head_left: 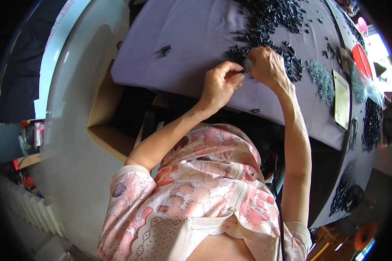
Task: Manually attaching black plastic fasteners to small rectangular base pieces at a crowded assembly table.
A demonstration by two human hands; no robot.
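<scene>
My left hand [222, 85] pinches a small black plastic piece [242, 71] between thumb and fingertips, just above the front part of the table. Close beside it, my right hand [269, 66] is closed, its fingers bent inward toward the left hand. A greyish blur [248, 65] shows at the right fingertips, too small to name. Loose black pieces [294, 65] lie around and behind the right hand, joining a large heap of them [274, 17] farther back. To the right is a pile of small grey-green translucent pieces [321, 80].
A few black pieces [164, 51] lie on the left of the purple-covered table [183, 26]; one piece [256, 110] sits near its front edge. Right stand a yellow pad [341, 100], clear plastic bag [366, 87] and red container [362, 60]. An open cardboard box [102, 104] is below left.
</scene>
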